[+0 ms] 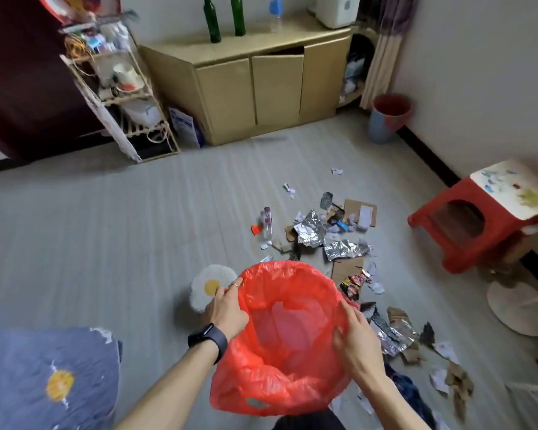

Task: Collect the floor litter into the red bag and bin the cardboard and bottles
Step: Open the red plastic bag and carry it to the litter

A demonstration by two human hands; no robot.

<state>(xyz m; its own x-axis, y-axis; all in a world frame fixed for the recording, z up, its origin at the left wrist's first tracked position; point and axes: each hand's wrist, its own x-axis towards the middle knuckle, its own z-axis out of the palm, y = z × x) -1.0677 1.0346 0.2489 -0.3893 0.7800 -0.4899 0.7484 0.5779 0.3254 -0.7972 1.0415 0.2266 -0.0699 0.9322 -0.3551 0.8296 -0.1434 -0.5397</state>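
Observation:
I hold a red plastic bag (288, 333) open in front of me. My left hand (227, 308) grips its left rim and my right hand (356, 339) grips its right rim. Beyond the bag, litter covers the floor: crumpled foil (311, 231), torn paper scraps (289, 190), snack wrappers (353, 283) and cardboard pieces (361, 212). A small clear plastic bottle (266, 221) lies left of the foil. More foil and cardboard (398, 333) lie to the right of my right hand. The bin (387, 117), blue-grey with a red liner, stands in the far right corner.
A low cabinet (261, 85) along the far wall carries two green glass bottles (212, 20) and a clear bottle (275, 13). A cluttered rack (118, 88) stands at the left, a red stool (479, 225) at the right. An egg-shaped mat (210, 285) lies by my left hand.

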